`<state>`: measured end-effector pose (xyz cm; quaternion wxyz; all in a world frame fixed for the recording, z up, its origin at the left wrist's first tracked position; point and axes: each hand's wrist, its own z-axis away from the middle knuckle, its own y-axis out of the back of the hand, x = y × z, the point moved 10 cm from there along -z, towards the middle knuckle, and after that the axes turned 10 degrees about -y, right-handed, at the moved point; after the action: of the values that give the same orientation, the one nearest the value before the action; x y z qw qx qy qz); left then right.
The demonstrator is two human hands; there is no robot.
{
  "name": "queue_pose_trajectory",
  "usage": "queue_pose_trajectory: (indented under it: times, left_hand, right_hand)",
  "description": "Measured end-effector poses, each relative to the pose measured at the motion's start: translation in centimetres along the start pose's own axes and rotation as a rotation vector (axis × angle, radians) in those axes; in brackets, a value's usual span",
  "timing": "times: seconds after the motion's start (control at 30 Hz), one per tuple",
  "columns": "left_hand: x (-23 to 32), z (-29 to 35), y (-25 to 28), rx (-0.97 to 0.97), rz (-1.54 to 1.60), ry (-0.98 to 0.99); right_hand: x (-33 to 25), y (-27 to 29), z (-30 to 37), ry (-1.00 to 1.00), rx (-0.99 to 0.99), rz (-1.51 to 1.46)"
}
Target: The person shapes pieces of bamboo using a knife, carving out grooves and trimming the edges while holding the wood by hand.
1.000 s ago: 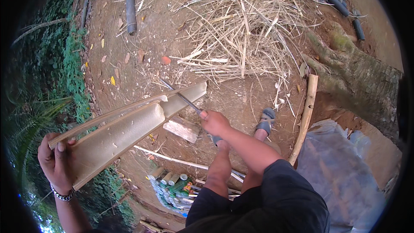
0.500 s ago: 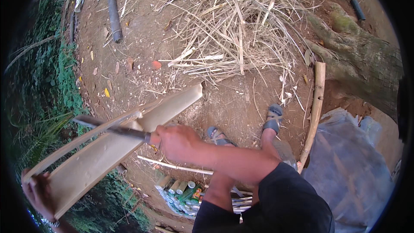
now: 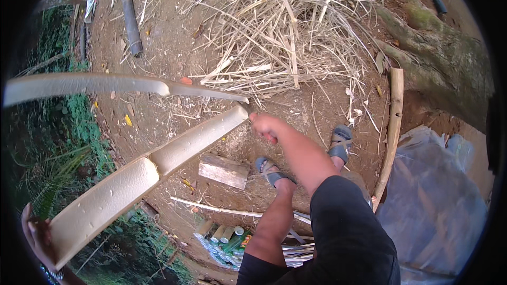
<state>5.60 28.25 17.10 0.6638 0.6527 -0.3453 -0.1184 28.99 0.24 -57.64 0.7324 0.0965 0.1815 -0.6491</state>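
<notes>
My left hand [image 3: 39, 240], at the lower left rim, is wrapped round the near end of a split bamboo half [image 3: 113, 195]. Its pale hollow side faces up, with a node ridge across the middle, and it slants up to the right. At its far end my right hand [image 3: 266, 126] is closed on the handle of a knife. Only a short dark bit of the knife blade [image 3: 244, 106] shows between the bamboo ends. A second bamboo piece [image 3: 132, 84], smeared by motion, stretches leftward from there, spread well apart from the first.
A wooden block [image 3: 224, 171] lies by my sandalled feet. Ahead is a heap of bamboo shavings [image 3: 311, 31]. A pole [image 3: 392, 132], a tree root [image 3: 443, 63] and plastic sheeting [image 3: 433, 206] are at right. Bottles [image 3: 222, 253] and cut bamboo tubes [image 3: 228, 234] stand below; greenery borders the left.
My right hand and the knife have moved right and away, to the bamboo's far end. The second bamboo piece has swung up and away from the one in my left hand. The wooden block is uncovered.
</notes>
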Motion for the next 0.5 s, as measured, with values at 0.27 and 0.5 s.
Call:
queue_pose_trajectory:
  times: [0.27, 0.5]
  left_hand:
    - [-2.2, -1.9, -4.3, -0.073, 0.335, -0.021]
    - [-1.6, -4.3, -4.9, 0.037, 0.386, 0.021]
  right_hand:
    - [-0.5, 2.7, 3.3, 0.111, 0.309, 0.442]
    - [8.4, 3.4, -2.1, -0.139, 0.280, 0.183]
